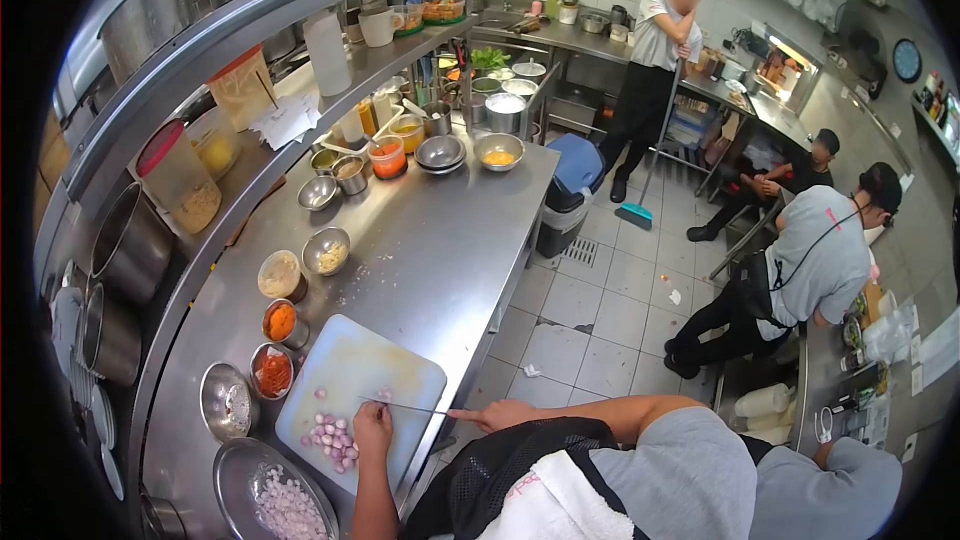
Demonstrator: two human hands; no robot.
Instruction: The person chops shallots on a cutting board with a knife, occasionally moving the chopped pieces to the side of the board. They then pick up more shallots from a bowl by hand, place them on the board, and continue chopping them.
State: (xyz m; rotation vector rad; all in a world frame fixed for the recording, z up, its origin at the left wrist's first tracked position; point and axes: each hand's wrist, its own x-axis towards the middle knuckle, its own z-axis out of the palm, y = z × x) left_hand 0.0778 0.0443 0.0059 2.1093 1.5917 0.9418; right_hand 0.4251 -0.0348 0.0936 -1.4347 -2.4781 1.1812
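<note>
A white cutting board [400, 370] lies on the steel counter near its front edge. On it, several peeled shallots [332, 440] are heaped beside my left hand [373, 427]. That hand is closed at the tip of a knife [420, 408], its fingers bent around something too small to make out. My right hand [497, 414] is wrapped round the knife's handle at the board's edge, one finger stretched along it. A large steel bowl [240, 470] of chopped pale pieces stands next to the board.
Bowls and tubs line the counter's [430, 260] far side below a steel shelf [330, 120]. A blue-lidded bin [572, 175] stands beyond the counter's end. One person holds a broom [635, 213]; others sit, bend or stand at the right.
</note>
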